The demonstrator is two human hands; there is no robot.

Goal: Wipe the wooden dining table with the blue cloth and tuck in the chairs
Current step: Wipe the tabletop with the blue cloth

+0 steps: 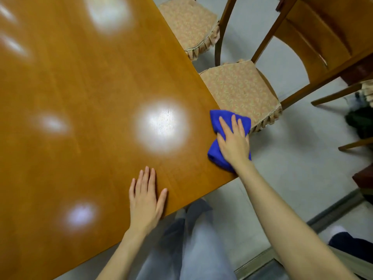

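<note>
Wiping is taking place at the right-hand edge of the desk (pixel 90 87), centre right of the frame. Right hand (pixel 234 141) is lying flat on the blue cloth (pixel 216 122), fingers straight and slightly spread, pressing down on it rather than gripping it; cloth is showing beyond the fingertips and beside the wrist. Cloth is lying bunched, its long axis running roughly along the desk edge and its outer side appearing to overhang that edge slightly, just above the near corner. Left hand (pixel 146 201) is resting palm down on bare wood near the lower edge, fingers straight, holding nothing, well apart from the cloth. Deciding relation: nearly all of the desk surface is lying to the left and upper left of the cloth, so the next stroke, in this inspector's judgement, is going to need to travel leftward, away from the edge, with only the right hand placed to drive it. Nearer chair (pixel 240 91) is standing just beyond the cloth, upper right, its seat mostly outside the desk edge; farther chair (pixel 187 25) is sitting likewise, so tucking in is looking not yet done.
</note>
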